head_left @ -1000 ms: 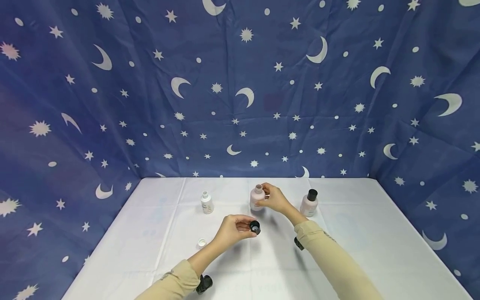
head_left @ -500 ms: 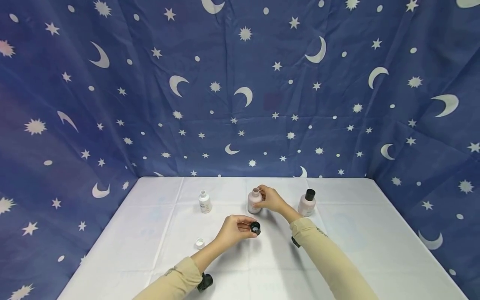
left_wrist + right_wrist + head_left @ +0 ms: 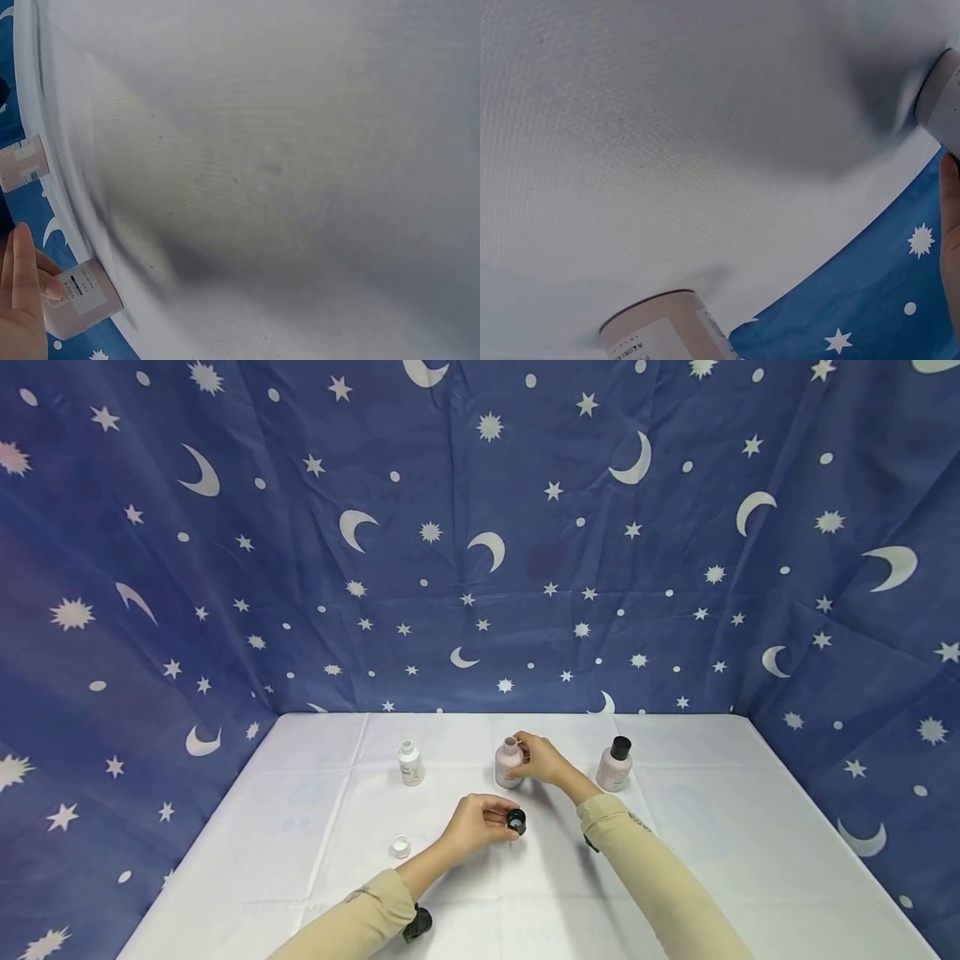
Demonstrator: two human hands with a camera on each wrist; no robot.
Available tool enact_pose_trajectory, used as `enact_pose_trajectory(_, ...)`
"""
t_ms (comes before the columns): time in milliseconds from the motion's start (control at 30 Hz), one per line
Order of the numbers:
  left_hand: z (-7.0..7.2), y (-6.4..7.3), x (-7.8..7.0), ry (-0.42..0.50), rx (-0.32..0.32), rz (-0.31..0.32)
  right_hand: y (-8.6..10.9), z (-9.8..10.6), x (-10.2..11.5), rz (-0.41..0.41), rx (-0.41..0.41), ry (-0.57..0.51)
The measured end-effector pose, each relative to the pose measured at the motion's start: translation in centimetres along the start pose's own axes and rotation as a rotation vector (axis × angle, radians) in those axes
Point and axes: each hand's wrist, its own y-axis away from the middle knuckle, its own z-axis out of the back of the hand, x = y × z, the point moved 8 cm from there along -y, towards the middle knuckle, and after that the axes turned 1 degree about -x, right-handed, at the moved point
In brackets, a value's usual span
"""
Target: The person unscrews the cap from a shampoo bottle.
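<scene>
My left hand (image 3: pixel 480 825) pinches a black screw cap (image 3: pixel 516 821) between thumb and fingers, its hollow side facing outward, above the white table. Just beyond it, my right hand (image 3: pixel 543 760) grips the side of an uncapped pink bottle (image 3: pixel 507 766) that stands upright with its neck bare. In the left wrist view, the pink bottle (image 3: pixel 84 298) shows a barcode label, and part of the left hand (image 3: pixel 21 300) appears at the lower left edge. The right hand (image 3: pixel 951 232) and part of the held bottle (image 3: pixel 943 101) show at the right edge of the right wrist view.
A second pink bottle (image 3: pixel 615 767) with its black cap on stands right of the right hand. To the left is an uncapped white bottle (image 3: pixel 411 764), with a small white cap (image 3: pixel 401 846) nearer me on the white tablecloth (image 3: pixel 720 860). A blue patterned curtain (image 3: pixel 480 535) rises behind.
The left hand with the black cap has shifted slightly right and toward me, and the cap has turned a little. The right hand stays on the pink bottle.
</scene>
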Motion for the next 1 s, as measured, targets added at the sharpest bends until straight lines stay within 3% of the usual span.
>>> enact_pose_trajectory(200,-0.2,0.0,0.7,-0.012,0.011,0.03,-0.1,0.2,0.1,-0.004,0.003,0.053)
enact_pose_trajectory(433,-0.2,0.1,1.4,-0.037,0.014,0.081,-0.1,0.1,0.0,-0.068,0.004,0.04)
enact_pose_trajectory(600,-1.0,0.5,2.4,-0.044,0.039,0.101,0.2,0.0,-0.5,-0.101,-0.001,0.074)
enact_pose_trajectory(733,-1.4,0.8,2.8,-0.07,0.054,0.085,0.3,0.0,-0.4,-0.09,-0.003,0.095)
enact_pose_trajectory(1000,-1.6,0.7,2.7,-0.205,0.052,-0.022,-0.1,0.1,-0.1,-0.096,-0.012,0.093)
